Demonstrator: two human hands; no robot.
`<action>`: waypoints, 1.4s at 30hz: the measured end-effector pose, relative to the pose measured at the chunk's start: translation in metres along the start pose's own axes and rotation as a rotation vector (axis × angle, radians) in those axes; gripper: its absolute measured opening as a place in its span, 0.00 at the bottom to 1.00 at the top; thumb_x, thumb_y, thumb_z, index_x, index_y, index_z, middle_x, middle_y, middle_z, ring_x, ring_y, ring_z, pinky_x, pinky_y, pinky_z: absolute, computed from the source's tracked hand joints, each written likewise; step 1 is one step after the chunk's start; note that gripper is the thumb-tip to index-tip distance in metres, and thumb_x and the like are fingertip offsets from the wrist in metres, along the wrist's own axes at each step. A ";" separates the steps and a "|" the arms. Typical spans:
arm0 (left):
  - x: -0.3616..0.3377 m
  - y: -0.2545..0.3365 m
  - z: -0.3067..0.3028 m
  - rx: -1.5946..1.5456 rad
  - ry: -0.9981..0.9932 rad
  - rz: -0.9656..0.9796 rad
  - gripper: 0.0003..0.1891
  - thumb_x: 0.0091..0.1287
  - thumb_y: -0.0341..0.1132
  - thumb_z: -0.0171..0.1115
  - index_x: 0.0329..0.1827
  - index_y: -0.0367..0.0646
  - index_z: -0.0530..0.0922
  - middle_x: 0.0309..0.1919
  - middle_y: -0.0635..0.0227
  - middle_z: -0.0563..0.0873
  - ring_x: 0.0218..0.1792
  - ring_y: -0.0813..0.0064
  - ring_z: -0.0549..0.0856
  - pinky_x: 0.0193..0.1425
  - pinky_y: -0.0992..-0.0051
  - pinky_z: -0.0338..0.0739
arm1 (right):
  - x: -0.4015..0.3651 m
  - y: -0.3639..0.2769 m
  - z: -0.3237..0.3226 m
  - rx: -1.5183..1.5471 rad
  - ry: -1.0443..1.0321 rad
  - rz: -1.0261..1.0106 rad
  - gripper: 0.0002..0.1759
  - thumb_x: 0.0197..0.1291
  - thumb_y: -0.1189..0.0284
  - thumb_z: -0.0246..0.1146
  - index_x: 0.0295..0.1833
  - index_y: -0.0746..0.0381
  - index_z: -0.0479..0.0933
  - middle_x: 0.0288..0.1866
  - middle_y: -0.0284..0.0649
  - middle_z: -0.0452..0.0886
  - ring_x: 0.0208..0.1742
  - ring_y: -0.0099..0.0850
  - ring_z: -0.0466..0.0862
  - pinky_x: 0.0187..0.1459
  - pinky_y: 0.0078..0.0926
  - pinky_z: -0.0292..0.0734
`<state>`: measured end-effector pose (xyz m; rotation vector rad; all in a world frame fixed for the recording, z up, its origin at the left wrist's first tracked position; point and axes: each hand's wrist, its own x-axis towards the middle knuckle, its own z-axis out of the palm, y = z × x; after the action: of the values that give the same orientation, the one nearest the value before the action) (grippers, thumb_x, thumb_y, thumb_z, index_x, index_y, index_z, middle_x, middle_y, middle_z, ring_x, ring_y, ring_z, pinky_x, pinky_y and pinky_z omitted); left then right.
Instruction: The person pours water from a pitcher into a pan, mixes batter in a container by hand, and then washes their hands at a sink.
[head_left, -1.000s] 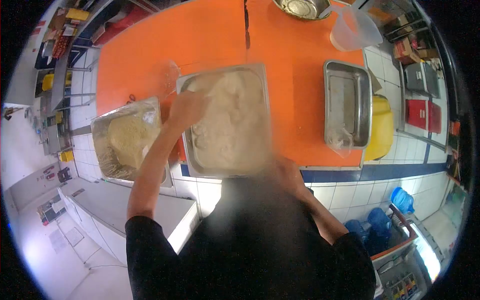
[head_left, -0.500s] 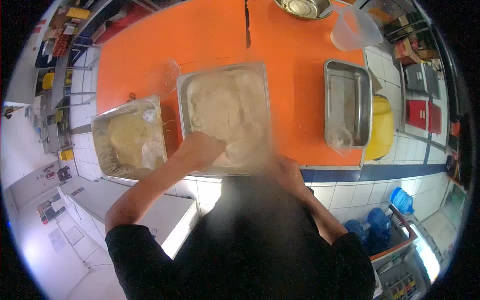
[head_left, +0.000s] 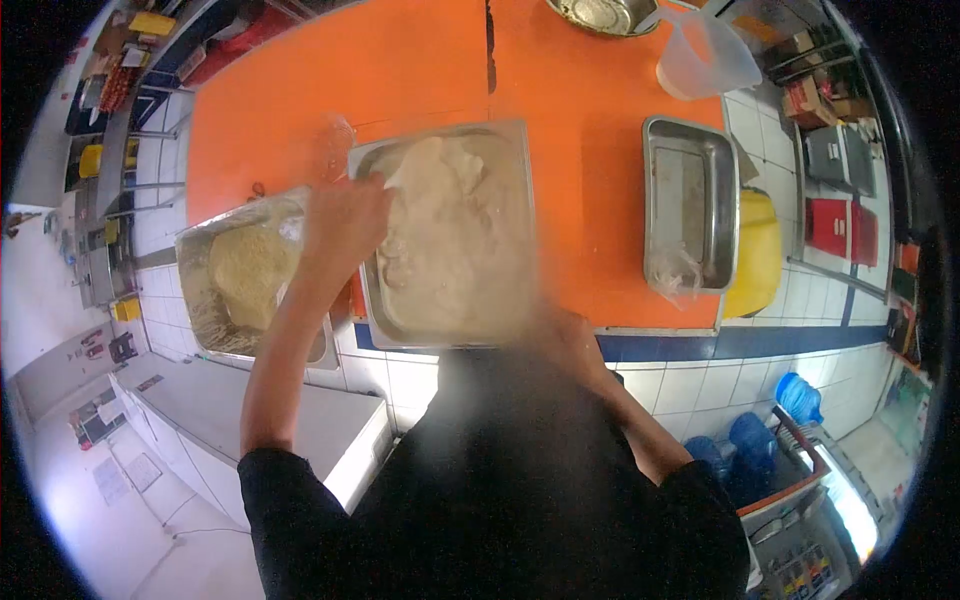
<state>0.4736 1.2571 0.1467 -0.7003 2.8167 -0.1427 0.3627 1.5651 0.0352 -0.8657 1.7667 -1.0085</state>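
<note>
A square metal pan on the orange table holds a pale, wet, soft mass in lumpy folds. My left hand is over the pan's left rim, fingers closed at the tip of a pale, floppy piece that spreads toward the far side. Low at the pan's near right corner is my right hand; a hazy smear over the view hides its fingers. Left of the pan, a second metal pan contains yellowish crumbly powder, partly behind my left forearm.
On the right of the orange table stands a long metal pan with clear plastic in it. A translucent jug and a metal bowl are at the far right. Beside the table is a yellow container. Clear plastic lies beyond the pans.
My left hand has moved from the pan's near middle out to its left rim. The pale mass has shifted: folds are pulled up at the far side, and more of the near pan bottom shows.
</note>
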 end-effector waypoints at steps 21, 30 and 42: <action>-0.025 0.041 0.096 -0.416 -0.120 -0.089 0.12 0.66 0.36 0.52 0.33 0.42 0.83 0.27 0.56 0.85 0.31 0.56 0.85 0.36 0.55 0.77 | 0.006 -0.020 0.006 0.129 -0.082 0.109 0.09 0.69 0.74 0.56 0.48 0.70 0.75 0.29 0.36 0.75 0.30 0.21 0.74 0.31 0.22 0.72; -0.042 -0.010 0.035 -0.185 0.004 -0.296 0.07 0.63 0.32 0.56 0.35 0.43 0.83 0.24 0.59 0.85 0.26 0.63 0.86 0.29 0.60 0.79 | 0.006 -0.014 0.007 0.122 -0.011 0.079 0.09 0.68 0.74 0.57 0.47 0.69 0.76 0.25 0.31 0.71 0.28 0.18 0.68 0.30 0.19 0.65; -0.079 0.045 0.075 -0.358 0.024 0.104 0.07 0.62 0.32 0.56 0.34 0.40 0.80 0.28 0.52 0.85 0.32 0.55 0.87 0.34 0.57 0.80 | 0.005 -0.019 0.002 0.139 -0.037 0.144 0.08 0.68 0.73 0.56 0.42 0.68 0.75 0.24 0.32 0.72 0.27 0.18 0.70 0.29 0.22 0.68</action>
<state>0.5398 1.3314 0.0839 -0.6205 2.9243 0.3823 0.3648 1.5521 0.0501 -0.6573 1.6810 -1.0007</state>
